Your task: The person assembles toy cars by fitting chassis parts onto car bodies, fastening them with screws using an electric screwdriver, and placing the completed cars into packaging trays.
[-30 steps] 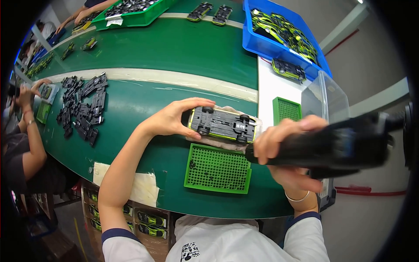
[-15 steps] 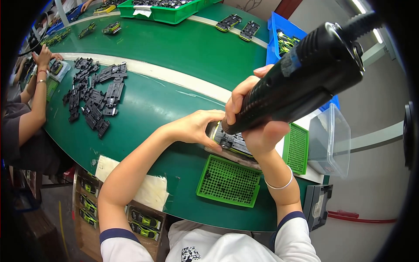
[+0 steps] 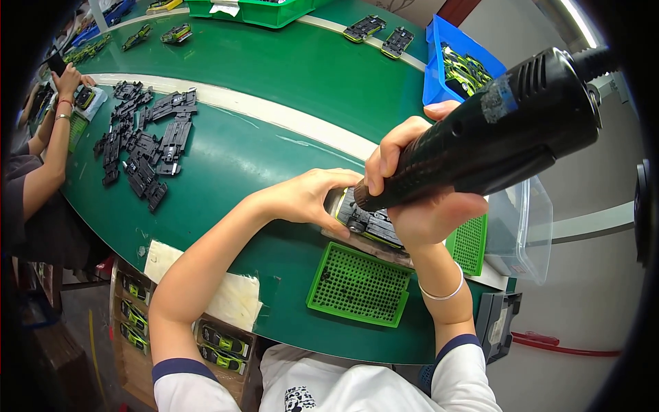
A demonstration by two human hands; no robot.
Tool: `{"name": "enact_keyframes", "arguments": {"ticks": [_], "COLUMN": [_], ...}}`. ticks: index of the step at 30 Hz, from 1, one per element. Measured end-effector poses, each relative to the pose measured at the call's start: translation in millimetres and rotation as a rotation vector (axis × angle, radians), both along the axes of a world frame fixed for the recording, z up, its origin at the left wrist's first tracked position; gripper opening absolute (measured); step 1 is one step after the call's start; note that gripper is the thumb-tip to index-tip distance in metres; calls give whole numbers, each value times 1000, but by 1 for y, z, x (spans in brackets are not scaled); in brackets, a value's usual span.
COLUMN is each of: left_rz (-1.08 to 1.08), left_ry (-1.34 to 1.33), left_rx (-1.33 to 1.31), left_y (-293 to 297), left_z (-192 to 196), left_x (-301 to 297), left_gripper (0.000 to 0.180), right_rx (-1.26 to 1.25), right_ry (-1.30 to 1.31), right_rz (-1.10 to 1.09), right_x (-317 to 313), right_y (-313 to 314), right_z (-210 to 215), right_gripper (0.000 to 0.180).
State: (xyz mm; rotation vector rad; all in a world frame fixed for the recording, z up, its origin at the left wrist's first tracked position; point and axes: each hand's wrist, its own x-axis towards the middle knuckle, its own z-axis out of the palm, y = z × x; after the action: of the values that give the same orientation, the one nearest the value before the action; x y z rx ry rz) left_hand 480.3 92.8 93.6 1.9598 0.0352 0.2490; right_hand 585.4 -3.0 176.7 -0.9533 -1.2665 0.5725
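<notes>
My right hand (image 3: 419, 185) is wrapped round a black electric screwdriver (image 3: 480, 130), which leans with its thick body toward the upper right. Its lower end meets the underside of a toy car (image 3: 371, 223), black with yellow-green edges; the bit's tip is hidden. Thumb and fingers of my left hand (image 3: 319, 196) grip the car's left end. Under the car is a pale block or fixture (image 3: 364, 246), mostly covered. A green perforated tray (image 3: 359, 285) with small dark pieces, too small to name, lies just in front.
Black chassis parts (image 3: 147, 141) lie piled on the left. A second green tray (image 3: 469, 237) and a clear plastic bin (image 3: 518, 230) stand at right, below a blue bin of car bodies (image 3: 463, 69). A co-worker's arm (image 3: 51, 151) reaches in at far left.
The screwdriver and my right hand have shifted slightly right. My left hand keeps its hold on the car. The co-worker's hand now has a dark object by it.
</notes>
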Motion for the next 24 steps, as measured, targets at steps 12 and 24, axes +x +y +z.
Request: {"name": "enact_keyframes", "arguments": {"ticks": [12,24], "left_rz": [32,34], "left_ry": [-59,4], "left_rx": [-2,-54], "left_y": [-3,1], "left_z": [2,-8], "left_x": [-2,-2], "left_gripper": [60,60], "right_rx": [-18,-80], "right_ry": [-5,-21], "right_rz": [20,-2], "right_x": [-1,-8], "right_y": [6,10], "right_z": [-12,-16], "right_gripper": [87,90]}}
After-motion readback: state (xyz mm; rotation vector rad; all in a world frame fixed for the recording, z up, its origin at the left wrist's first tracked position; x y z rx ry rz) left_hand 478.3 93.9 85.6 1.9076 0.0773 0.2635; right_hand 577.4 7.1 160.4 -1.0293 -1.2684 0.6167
